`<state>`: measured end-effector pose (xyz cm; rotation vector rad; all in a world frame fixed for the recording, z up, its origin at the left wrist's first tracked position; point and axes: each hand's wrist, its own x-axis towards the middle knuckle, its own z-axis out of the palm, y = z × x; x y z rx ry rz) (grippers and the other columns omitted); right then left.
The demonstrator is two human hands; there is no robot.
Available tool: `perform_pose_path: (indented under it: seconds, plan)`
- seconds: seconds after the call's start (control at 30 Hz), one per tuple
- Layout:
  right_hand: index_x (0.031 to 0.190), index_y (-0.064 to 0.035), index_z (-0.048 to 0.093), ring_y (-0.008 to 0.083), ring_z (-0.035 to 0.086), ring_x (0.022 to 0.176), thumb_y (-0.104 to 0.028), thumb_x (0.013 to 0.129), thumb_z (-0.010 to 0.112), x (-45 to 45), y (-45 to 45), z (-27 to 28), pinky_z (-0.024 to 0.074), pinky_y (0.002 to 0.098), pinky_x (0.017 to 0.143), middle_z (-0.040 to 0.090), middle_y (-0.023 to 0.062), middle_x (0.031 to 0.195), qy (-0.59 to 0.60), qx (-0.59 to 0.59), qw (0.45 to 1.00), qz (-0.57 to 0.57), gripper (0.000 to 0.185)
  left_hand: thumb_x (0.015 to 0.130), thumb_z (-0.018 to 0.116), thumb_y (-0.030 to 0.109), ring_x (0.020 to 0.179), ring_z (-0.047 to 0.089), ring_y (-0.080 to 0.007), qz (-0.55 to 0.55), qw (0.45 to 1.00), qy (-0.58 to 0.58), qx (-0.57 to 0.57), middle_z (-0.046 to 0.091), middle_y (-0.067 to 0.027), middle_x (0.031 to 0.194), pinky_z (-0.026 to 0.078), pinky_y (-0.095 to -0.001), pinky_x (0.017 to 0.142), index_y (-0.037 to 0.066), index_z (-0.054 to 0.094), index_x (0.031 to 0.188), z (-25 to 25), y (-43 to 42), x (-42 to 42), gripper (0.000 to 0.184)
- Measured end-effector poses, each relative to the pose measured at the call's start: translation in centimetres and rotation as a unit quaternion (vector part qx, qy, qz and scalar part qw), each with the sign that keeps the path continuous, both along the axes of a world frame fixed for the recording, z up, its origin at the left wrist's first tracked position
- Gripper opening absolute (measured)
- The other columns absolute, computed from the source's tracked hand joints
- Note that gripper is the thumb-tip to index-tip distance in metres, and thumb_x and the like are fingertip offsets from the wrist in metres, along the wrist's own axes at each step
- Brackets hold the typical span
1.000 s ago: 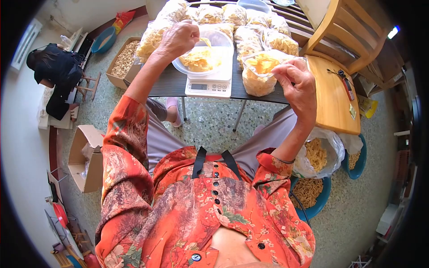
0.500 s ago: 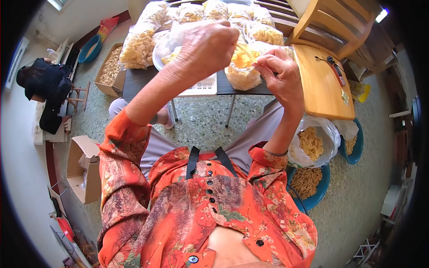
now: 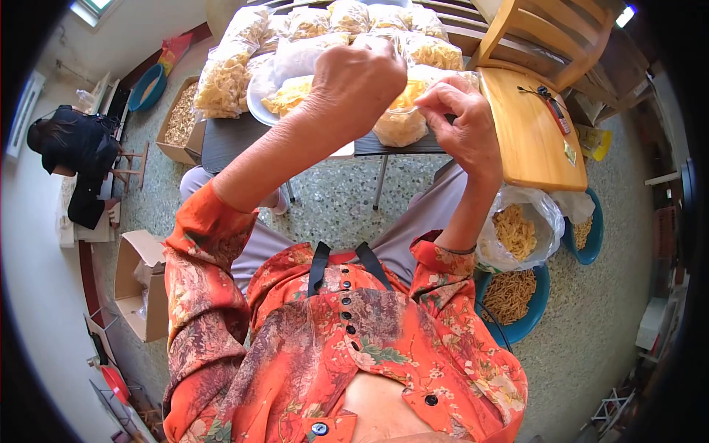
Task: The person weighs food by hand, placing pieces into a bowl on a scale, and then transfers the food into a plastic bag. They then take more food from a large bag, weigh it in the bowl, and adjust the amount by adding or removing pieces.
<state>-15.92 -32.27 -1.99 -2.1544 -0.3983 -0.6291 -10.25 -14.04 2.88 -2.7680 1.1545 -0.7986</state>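
I have the dark bench across the far middle, a wooden chair at its right. Filled bags crowd its far side; I judge those done. Nearer, on the left, sits the white bowl; at the near edge, right of it, the open bag looks unfinished. The left hand hovers between them, fingers curled; I cannot tell whether its grip has anything. The right hand pinches the bag's rim. Yellow pieces remain in the bowl.
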Motion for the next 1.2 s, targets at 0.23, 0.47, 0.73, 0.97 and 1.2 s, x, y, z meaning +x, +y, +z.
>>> perform_pose_path:
  seconds: [0.23,0.47,0.73,0.97,1.2]
  plan:
    - [0.084,0.0001,0.068,0.0248,0.064,0.073,0.0,0.079,0.069,-0.2,-0.2,0.1,0.0501,0.0326,0.064,0.061,0.0112,0.084,0.018,0.002,1.0,-0.001,0.005,0.08,0.064,0.007,0.071,0.063,-0.024,-0.218,0.929,0.232,-0.189,0.065,-0.0114,0.076,0.05,-0.0365,0.066,0.003,0.065,0.083,-2.0,-0.3,1.8,0.005]
    - [0.086,0.0023,0.067,0.0259,0.065,0.074,0.0,0.08,0.069,-0.3,-0.6,0.3,0.0512,0.033,0.066,0.062,0.013,0.086,0.012,0.002,1.0,-0.002,0.007,0.085,0.069,0.007,0.069,0.056,-0.0086,-0.188,0.881,0.328,-0.284,0.066,-0.0026,0.08,0.047,-0.0258,0.062,0.005,0.071,0.095,-0.9,1.3,1.8,0.01]
    - [0.085,0.0015,0.067,0.0275,0.064,0.075,-0.001,0.08,0.069,-0.4,-0.5,0.3,0.0512,0.0344,0.067,0.062,0.0132,0.086,0.019,-0.007,1.0,-0.004,0.006,0.083,0.077,0.024,0.062,0.052,-0.0108,-0.219,0.89,0.293,-0.271,0.066,-0.0043,0.103,0.045,-0.0254,0.059,0.009,0.069,0.113,-3.0,1.1,-0.1,0.034]
    - [0.082,0.0003,0.065,0.0277,0.062,0.074,0.003,0.077,0.068,-0.3,-0.4,0.4,0.0491,0.0361,0.064,0.06,0.0131,0.084,0.006,-0.02,1.0,-0.007,0.006,0.082,0.069,0.017,0.09,0.065,-0.0359,-0.203,0.921,0.248,-0.223,0.067,-0.0123,0.104,0.052,-0.0434,0.075,0.009,0.067,0.108,-4.1,0.5,-0.7,0.027]
    - [0.083,0.0008,0.064,0.025,0.062,0.073,0.007,0.076,0.068,-0.5,-0.2,0.6,0.0498,0.0328,0.064,0.059,0.012,0.083,0.033,-0.026,0.999,-0.014,0.01,0.085,0.066,0.014,0.083,0.067,-0.0344,-0.179,0.931,0.244,-0.205,0.069,-0.0141,0.087,0.053,-0.0434,0.072,0.009,0.069,0.102,-5.4,0.2,0.0,0.018]
